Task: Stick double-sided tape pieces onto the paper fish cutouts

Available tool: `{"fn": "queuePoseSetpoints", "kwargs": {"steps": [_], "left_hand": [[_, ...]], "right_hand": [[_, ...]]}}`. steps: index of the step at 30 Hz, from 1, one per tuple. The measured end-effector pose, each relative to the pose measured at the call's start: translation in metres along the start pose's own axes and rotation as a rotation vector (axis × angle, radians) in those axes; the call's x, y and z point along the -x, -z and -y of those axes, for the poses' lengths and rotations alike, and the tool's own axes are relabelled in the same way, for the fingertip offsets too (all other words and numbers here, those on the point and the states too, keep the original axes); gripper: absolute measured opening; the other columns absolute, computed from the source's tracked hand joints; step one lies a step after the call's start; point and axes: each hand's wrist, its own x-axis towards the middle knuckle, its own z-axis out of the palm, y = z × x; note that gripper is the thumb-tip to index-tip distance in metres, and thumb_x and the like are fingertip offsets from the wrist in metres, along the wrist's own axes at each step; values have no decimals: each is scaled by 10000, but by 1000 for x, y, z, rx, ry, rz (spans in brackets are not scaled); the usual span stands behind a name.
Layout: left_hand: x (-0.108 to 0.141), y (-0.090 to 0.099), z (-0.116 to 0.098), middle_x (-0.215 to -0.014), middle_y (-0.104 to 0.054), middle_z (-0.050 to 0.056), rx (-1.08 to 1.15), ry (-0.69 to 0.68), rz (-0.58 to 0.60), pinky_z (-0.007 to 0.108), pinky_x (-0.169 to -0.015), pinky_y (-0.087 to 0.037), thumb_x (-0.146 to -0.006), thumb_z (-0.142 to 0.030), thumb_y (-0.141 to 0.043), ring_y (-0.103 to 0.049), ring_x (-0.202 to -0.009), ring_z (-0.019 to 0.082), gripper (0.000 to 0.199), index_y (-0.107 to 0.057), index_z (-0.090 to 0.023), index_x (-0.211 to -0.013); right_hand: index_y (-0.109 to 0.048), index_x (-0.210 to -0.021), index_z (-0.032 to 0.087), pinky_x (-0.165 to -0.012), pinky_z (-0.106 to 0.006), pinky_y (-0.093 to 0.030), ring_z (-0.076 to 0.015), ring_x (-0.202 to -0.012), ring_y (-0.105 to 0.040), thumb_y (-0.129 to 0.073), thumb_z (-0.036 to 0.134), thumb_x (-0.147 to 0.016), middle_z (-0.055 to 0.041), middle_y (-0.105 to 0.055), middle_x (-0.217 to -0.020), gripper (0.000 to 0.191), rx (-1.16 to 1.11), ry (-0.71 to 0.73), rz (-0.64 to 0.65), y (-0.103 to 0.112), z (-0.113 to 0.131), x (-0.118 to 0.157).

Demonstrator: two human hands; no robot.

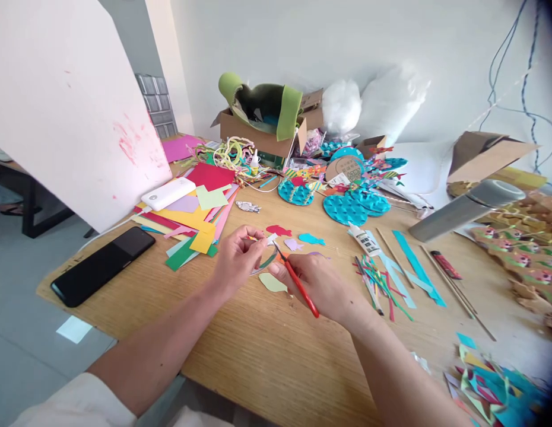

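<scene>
My left hand (241,256) pinches a small white strip (271,238) between thumb and fingertips; whether it is paper or tape I cannot make out. A thin dark-green curved band (270,260) hangs below those fingers. Red-handled scissors (301,287) are gripped in my right hand (323,281), their tips close to the white strip. Behind the hands lie paper fish cut-outs: a red one (278,230), a light purple one (294,244) and a blue one (311,239). A pale green paper piece (272,283) rests on the table under my hands, partly covered.
Coloured paper sheets (202,222), a power bank (168,194) and a phone (103,265) lie left. To the right are a glue bottle (364,240), thin paper strips (387,287), sticks (447,281) and a grey flask (465,210). Paper scraps (498,385) fill the near right corner.
</scene>
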Motion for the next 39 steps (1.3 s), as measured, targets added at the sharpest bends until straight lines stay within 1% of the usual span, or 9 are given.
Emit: {"fn": "queuePoseSetpoints", "kwargs": {"steps": [4, 7, 16, 24, 29, 33, 36, 39], "left_hand": [[2, -2, -2, -394, -418, -109, -22, 54, 11, 161, -375, -276, -758, -391, -676, -334, -344, 42, 266, -522, -176, -788], [3, -3, -2, -398, -416, -110, -17, 81, 20, 158, -370, -288, -756, -385, -673, -341, -339, 41, 259, -526, -174, -787], [3, -3, -1, -407, -394, -120, 2, 109, 38, 148, -369, -296, -750, -362, -668, -343, -338, 33, 238, -522, -176, -782], [4, -4, -2, -407, -394, -117, -6, 120, 38, 148, -370, -297, -751, -351, -663, -346, -340, 34, 224, -522, -179, -776], [4, -4, -2, -415, -408, -116, -19, 110, 24, 148, -366, -291, -748, -362, -668, -355, -336, 35, 237, -524, -178, -783], [4, -3, -1, -411, -423, -114, -31, 87, 38, 152, -363, -291, -766, -363, -656, -357, -329, 38, 227, -520, -183, -795], [4, -3, -2, -398, -432, -112, -40, 64, 54, 155, -363, -290, -780, -368, -647, -357, -327, 43, 226, -517, -184, -801], [4, -3, -2, -393, -438, -110, -46, 54, 65, 156, -365, -285, -787, -381, -647, -360, -330, 45, 239, -509, -186, -802]], "right_hand": [[-528, -622, 186, -463, -250, -264, -129, -458, -530, -336, 680, -898, -51, -607, -563, 597, -38, -14, 3, -3, 2, -2], [-540, -623, 182, -453, -245, -269, -127, -450, -535, -335, 690, -892, -52, -611, -561, 610, -86, -14, 17, -3, 0, -2], [-542, -571, 181, -454, -236, -318, -124, -434, -542, -380, 650, -901, -44, -626, -525, 596, -187, -35, 45, -6, -2, -5], [-530, -544, 186, -455, -236, -333, -123, -420, -532, -386, 641, -902, -42, -619, -509, 596, -213, -61, 46, -6, 0, -5], [-562, -566, 185, -452, -249, -310, -129, -411, -513, -388, 665, -889, -40, -594, -488, 603, -152, -59, 5, -8, -2, -6], [-557, -574, 187, -470, -255, -301, -130, -423, -512, -400, 633, -904, -41, -598, -512, 576, -65, -61, -24, -7, -1, -6], [-557, -595, 191, -485, -260, -287, -147, -471, -546, -424, 600, -912, -53, -622, -559, 535, 46, -84, -38, -6, 0, -6], [-582, -619, 193, -499, -276, -268, -192, -551, -603, -427, 601, -911, -85, -657, -616, 525, 199, -110, -66, -7, 1, -7]]}}
